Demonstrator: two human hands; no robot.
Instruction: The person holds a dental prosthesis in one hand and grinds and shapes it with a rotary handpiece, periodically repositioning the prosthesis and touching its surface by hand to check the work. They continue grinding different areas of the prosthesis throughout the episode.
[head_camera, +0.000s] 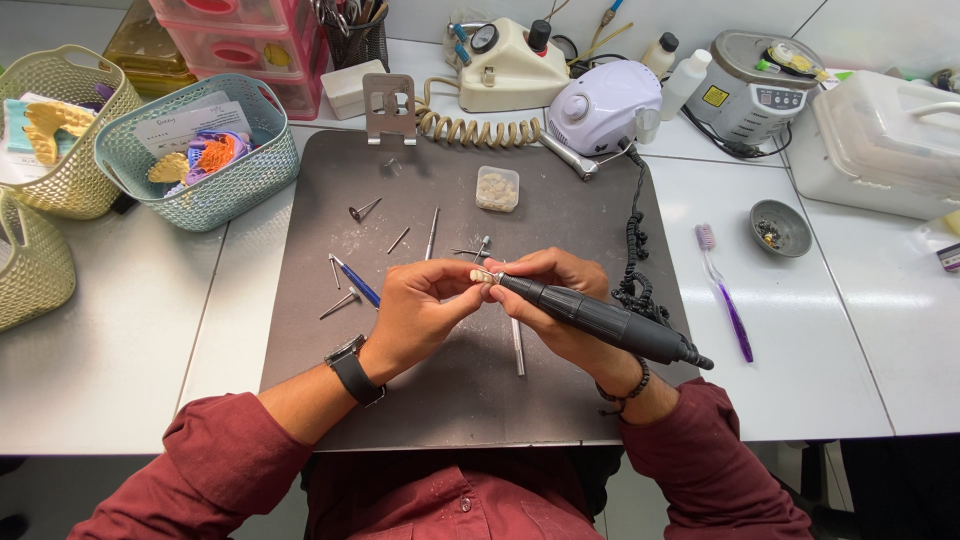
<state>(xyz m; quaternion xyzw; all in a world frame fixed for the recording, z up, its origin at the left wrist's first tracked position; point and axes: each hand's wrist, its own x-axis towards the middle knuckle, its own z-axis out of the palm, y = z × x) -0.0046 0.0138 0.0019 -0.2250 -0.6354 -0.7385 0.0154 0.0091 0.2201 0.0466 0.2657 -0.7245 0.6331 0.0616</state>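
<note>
Left hand (415, 305) pinching small pale tooth-shaped piece (482, 276) at fingertips | right hand (548, 300) wrapped around black cylindrical rotary handpiece (600, 320), tip at piece | above dark grey work mat (450, 380)

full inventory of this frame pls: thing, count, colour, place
handpiece: 1, black, in right hand
small piece: 1, pale, pinched at left fingertips
mat: 1, dark grey, centre of table
loose bits: several, metal, on mat
clear box: 1, mat top
toothbrush: 1, purple, right of mat
small dish: 1, grey, right
baskets: 3, teal and yellow-green, left
control unit: 1, white-lilac, back
table: 1, white
left hand: watch on wrist
right hand: bead bracelet
</note>
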